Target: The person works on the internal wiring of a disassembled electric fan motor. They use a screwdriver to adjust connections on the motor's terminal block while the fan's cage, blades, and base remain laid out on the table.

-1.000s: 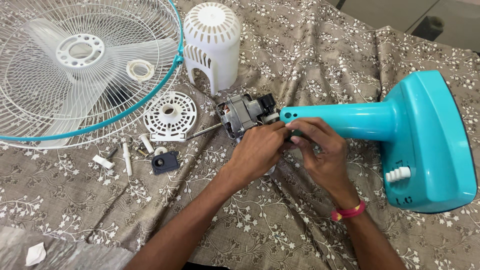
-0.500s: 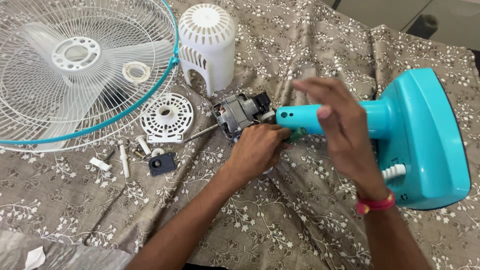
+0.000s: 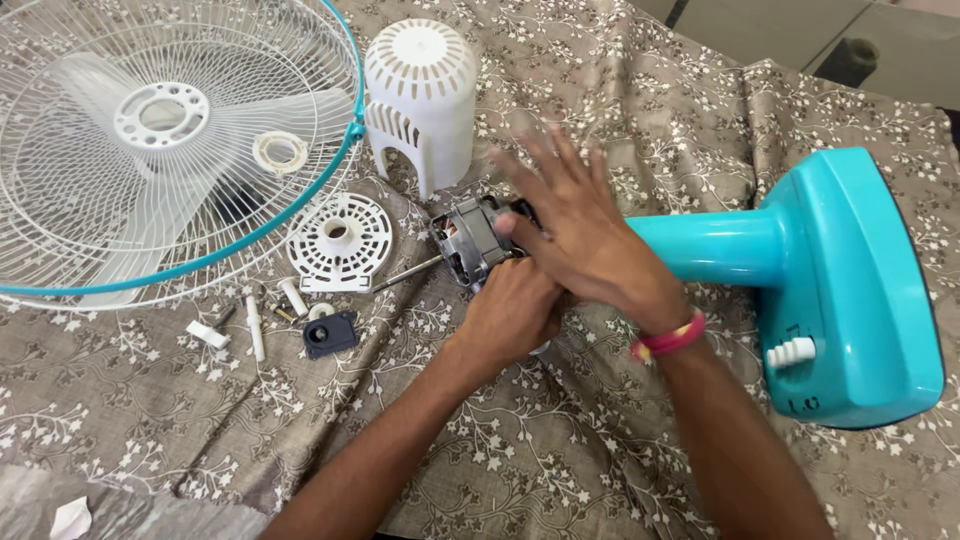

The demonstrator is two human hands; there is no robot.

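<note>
While two hands (image 3: 545,270) cover one fan motor (image 3: 468,240), one white cover (image 3: 420,95) stands.

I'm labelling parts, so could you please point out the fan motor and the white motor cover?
fan motor (image 3: 468,238), head view, on its metal body.
white motor cover (image 3: 420,85), head view, on its slotted side wall.

We saw the bare metal fan motor (image 3: 468,240) lying sideways on the teal stand's neck (image 3: 710,247), shaft pointing left.
</note>
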